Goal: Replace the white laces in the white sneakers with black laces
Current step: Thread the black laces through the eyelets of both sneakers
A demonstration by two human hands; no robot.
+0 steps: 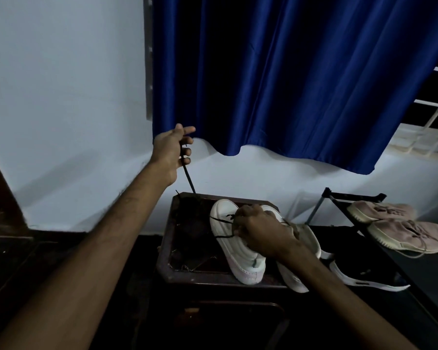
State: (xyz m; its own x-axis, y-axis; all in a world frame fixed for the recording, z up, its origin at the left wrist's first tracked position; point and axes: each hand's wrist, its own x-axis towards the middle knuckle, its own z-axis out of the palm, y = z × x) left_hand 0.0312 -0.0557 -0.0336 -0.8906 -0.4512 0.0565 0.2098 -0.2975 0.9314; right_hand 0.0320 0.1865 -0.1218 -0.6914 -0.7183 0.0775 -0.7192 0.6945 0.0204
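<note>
Two white sneakers lie on a small dark wooden table [167, 258]. The left sneaker [234, 245] has a black lace [189, 180] threaded through its upper part. My left hand [173, 147] is raised high above the table's far left corner, gripping the lace's end and pulling it taut. My right hand [259, 229] rests on the left sneaker's tongue and eyelets, holding it down. Mostly hidden behind my right wrist is the second white sneaker [297, 263].
A dark shoe rack [359, 205] at the right carries a pair of pinkish sneakers [400, 228], with a black-and-white shoe [364, 274] below. A blue curtain [288, 84] hangs behind, beside a white wall. Dark floor lies to the left.
</note>
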